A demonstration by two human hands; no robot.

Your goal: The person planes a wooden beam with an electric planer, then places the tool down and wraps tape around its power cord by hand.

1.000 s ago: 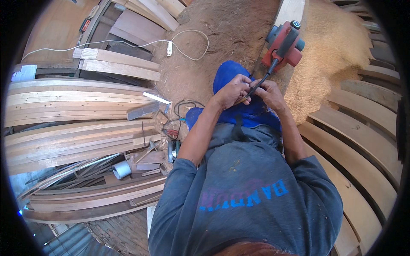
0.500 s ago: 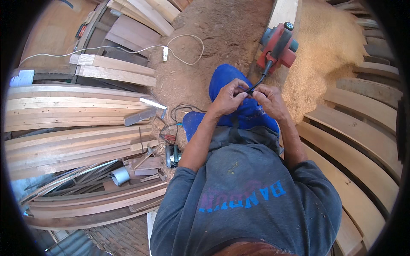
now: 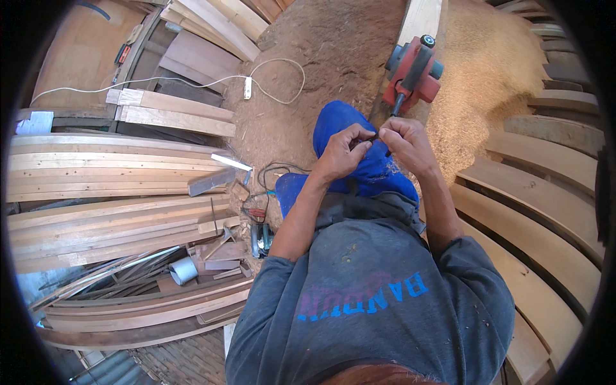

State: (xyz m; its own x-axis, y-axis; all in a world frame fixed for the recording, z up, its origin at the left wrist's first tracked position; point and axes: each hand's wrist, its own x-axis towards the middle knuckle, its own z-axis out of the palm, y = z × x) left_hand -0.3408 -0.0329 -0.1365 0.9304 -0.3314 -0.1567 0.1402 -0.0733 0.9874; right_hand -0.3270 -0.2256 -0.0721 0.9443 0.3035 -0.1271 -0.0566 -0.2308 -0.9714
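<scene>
The floor is bare brown dirt (image 3: 333, 58), lit by strong daylight. At two o'clock a wide heap of pale sawdust (image 3: 487, 70) covers the ground. Curved wooden planks (image 3: 545, 212) fan out from three to five o'clock. Long stacked boards (image 3: 109, 173) fill nine o'clock, with offcuts and scrap wood (image 3: 218, 253) beside them. A white cable (image 3: 192, 82) runs across the dirt at eleven o'clock. More timber (image 3: 212, 19) leans at twelve o'clock.

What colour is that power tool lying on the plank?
Red, with a black handle: the power planer, clearest in the head view.
</scene>
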